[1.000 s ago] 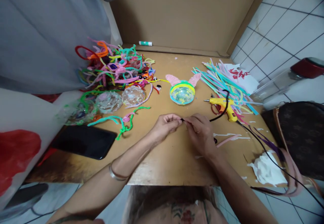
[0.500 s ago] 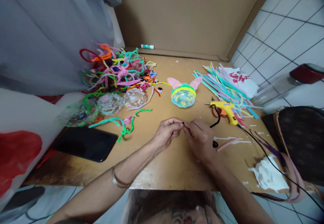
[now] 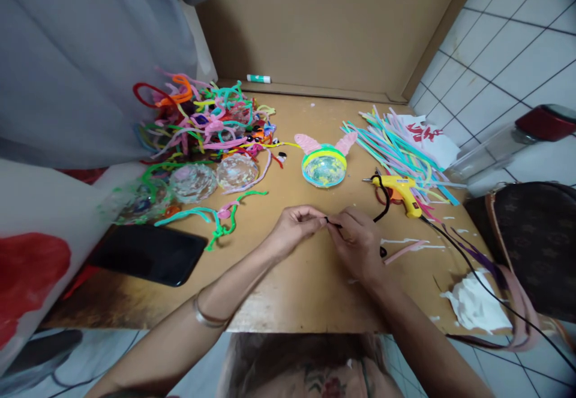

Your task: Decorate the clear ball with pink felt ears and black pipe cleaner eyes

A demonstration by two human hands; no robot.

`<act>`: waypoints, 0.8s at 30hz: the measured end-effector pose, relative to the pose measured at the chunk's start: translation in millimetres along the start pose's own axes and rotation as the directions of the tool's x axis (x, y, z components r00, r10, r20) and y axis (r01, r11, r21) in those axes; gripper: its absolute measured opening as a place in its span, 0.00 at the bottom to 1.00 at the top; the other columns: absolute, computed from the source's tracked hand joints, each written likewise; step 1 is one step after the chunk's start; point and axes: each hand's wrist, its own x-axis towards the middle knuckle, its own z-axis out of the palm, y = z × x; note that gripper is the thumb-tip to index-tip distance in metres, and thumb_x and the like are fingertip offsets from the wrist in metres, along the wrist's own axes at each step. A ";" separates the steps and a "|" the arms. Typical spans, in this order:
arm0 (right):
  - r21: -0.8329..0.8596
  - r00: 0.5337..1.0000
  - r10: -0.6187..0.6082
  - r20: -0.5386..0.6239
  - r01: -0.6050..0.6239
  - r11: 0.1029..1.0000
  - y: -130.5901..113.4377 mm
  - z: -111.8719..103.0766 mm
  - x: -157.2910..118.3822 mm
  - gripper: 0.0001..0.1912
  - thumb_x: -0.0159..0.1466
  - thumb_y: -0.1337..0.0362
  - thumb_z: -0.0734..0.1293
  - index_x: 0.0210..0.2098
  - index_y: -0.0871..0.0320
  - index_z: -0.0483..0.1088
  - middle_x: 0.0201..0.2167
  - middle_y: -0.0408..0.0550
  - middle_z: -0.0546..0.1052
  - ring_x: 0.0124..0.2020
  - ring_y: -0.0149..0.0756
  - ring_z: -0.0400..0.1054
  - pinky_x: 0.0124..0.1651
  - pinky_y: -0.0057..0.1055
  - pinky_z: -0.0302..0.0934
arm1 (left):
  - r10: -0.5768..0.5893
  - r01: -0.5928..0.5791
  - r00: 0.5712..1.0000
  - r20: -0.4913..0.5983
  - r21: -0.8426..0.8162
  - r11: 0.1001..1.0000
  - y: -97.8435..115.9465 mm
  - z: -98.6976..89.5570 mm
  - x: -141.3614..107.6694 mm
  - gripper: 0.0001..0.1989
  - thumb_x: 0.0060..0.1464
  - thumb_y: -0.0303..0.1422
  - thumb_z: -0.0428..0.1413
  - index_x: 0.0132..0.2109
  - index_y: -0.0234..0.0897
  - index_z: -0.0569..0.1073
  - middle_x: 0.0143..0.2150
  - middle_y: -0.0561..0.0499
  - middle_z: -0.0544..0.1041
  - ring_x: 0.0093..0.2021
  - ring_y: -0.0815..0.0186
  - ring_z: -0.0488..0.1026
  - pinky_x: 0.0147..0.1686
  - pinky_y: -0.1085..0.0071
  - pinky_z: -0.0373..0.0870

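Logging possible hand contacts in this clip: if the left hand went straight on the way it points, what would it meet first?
Past the black pipe cleaner in its pinch, the left hand would most likely meet the right hand first, though depth is hard to judge.

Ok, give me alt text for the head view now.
A person's left hand and right hand pinch a black pipe cleaner over a wooden table. Beyond them sits a round piece with pink ears; a tangled pile of pipe cleaners lies left, a yellow glue gun right.
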 end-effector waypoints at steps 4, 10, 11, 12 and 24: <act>-0.053 0.999 -0.027 0.023 0.028 0.998 -0.4 1.4 -2.4 0.09 0.65 0.68 0.63 0.28 0.57 0.71 0.25 0.46 0.72 0.28 0.34 0.64 0.32 0.30 0.55 | -0.042 0.040 0.999 -0.034 -0.051 0.998 -0.4 1.2 0.6 0.16 0.37 0.40 0.67 0.27 0.32 0.75 0.18 0.57 0.65 0.19 0.77 0.53 0.21 0.75 0.46; -0.036 0.999 -0.018 0.037 0.020 0.999 -2.9 -1.5 -0.2 0.11 0.66 0.67 0.62 0.28 0.57 0.72 0.24 0.46 0.72 0.27 0.33 0.64 0.32 0.30 0.55 | -0.066 0.064 0.997 -0.041 -0.038 0.997 3.0 0.1 0.2 0.14 0.35 0.38 0.67 0.27 0.32 0.76 0.16 0.57 0.64 0.19 0.77 0.53 0.21 0.75 0.45; -0.029 0.999 -0.020 0.036 0.021 0.999 -3.3 -2.0 0.1 0.11 0.66 0.68 0.62 0.27 0.57 0.72 0.24 0.46 0.72 0.27 0.33 0.64 0.32 0.30 0.55 | -0.069 0.068 0.997 -0.035 -0.025 0.997 3.7 -0.7 0.3 0.13 0.35 0.38 0.67 0.27 0.32 0.76 0.16 0.58 0.64 0.19 0.77 0.53 0.21 0.74 0.45; -0.022 0.999 -0.023 0.035 0.024 0.999 -3.5 -2.3 0.3 0.11 0.65 0.68 0.63 0.27 0.57 0.72 0.23 0.46 0.72 0.27 0.33 0.64 0.32 0.30 0.54 | -0.070 0.070 0.997 -0.030 -0.008 0.998 4.4 -1.6 0.3 0.13 0.36 0.37 0.66 0.27 0.32 0.76 0.16 0.58 0.64 0.19 0.76 0.53 0.22 0.74 0.45; -0.027 0.999 -0.021 0.031 0.022 0.999 -6.1 -0.2 -1.4 0.13 0.65 0.70 0.62 0.25 0.57 0.71 0.22 0.45 0.71 0.25 0.33 0.63 0.30 0.30 0.53 | 0.012 -0.009 1.000 -0.016 0.176 0.984 13.4 -4.5 -2.1 0.07 0.39 0.34 0.63 0.26 0.34 0.78 0.20 0.55 0.70 0.22 0.73 0.59 0.24 0.75 0.52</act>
